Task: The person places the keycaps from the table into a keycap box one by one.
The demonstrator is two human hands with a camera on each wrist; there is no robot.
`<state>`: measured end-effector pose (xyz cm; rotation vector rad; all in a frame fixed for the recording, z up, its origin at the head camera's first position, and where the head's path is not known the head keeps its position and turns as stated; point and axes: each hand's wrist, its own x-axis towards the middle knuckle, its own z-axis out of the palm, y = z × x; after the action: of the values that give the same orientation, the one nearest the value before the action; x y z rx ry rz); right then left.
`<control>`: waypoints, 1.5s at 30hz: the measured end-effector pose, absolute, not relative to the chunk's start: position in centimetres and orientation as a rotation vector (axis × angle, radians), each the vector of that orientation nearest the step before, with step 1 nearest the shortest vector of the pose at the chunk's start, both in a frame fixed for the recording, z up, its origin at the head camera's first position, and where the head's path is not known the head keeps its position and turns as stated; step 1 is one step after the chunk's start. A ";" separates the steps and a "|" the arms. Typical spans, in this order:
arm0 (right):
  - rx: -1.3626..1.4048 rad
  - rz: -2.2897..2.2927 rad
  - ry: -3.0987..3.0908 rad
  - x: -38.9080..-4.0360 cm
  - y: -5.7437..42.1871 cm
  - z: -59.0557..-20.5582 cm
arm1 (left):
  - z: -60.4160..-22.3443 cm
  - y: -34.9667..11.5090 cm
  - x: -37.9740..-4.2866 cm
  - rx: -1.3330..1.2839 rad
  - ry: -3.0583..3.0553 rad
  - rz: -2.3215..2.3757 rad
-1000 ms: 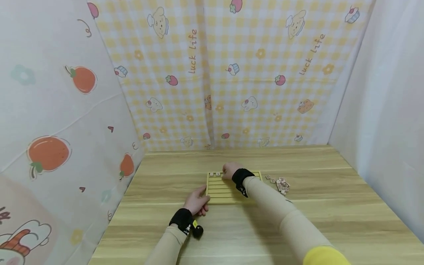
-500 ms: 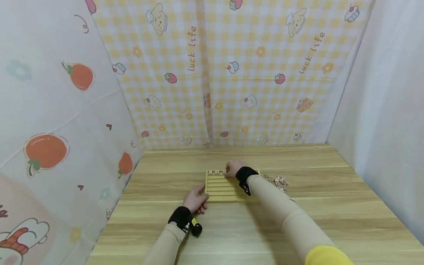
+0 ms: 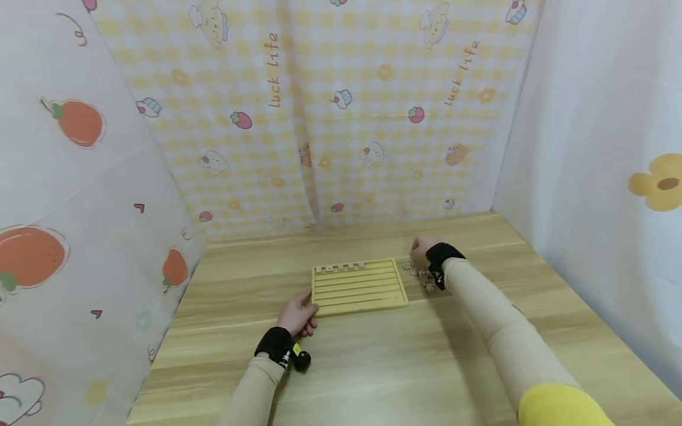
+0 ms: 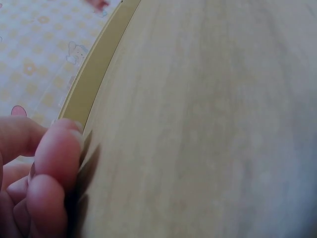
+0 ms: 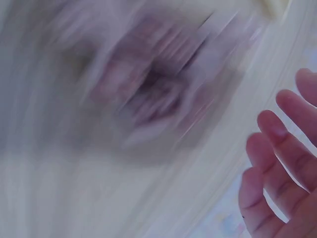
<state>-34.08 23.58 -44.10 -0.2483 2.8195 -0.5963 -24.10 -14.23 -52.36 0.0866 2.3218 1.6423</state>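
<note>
My left hand (image 3: 297,312) holds the near left corner of a yellow slatted tray (image 3: 357,309), thumb on its rim. In the left wrist view, curled fingertips (image 4: 57,148) meet the tray's side wall (image 4: 94,74). Several small pale wooden tiles (image 3: 341,268) stand in a row in its farthest slot, towards the left. My right hand (image 3: 423,245) is past the tray's right end, just behind a loose pile of printed wooden tiles (image 3: 424,276). The right wrist view shows its fingers (image 5: 270,158) slightly bent and apart, holding nothing, beside the blurred tiles (image 5: 158,89).
The tray and tiles lie on a wood-grain table (image 3: 341,367). A yellow checked cloth (image 3: 362,136) hangs along the back edge. White cloths stand at the left (image 3: 117,177) and right (image 3: 586,148).
My right hand has left the tray's far slot and moved right to the loose tiles, uncovering the row of tiles. My left hand still holds the corner. The head view has turned right.
</note>
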 end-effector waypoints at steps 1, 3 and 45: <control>-0.223 -0.598 2.817 -33.8 24.0 -43.9 | -52.3 -14.5 -24.2 0.076 2.322 1.645; -0.183 -0.598 2.821 -33.3 24.7 -43.8 | -52.3 -14.8 -24.3 0.058 2.323 1.644; -0.162 -2.062 1.573 -34.7 23.3 -43.4 | -53.8 -15.0 -23.2 0.086 2.276 1.657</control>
<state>-34.71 23.28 -43.38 -0.1625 1.5732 -2.0625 -23.15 -15.03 -53.77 0.0855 2.2764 1.6568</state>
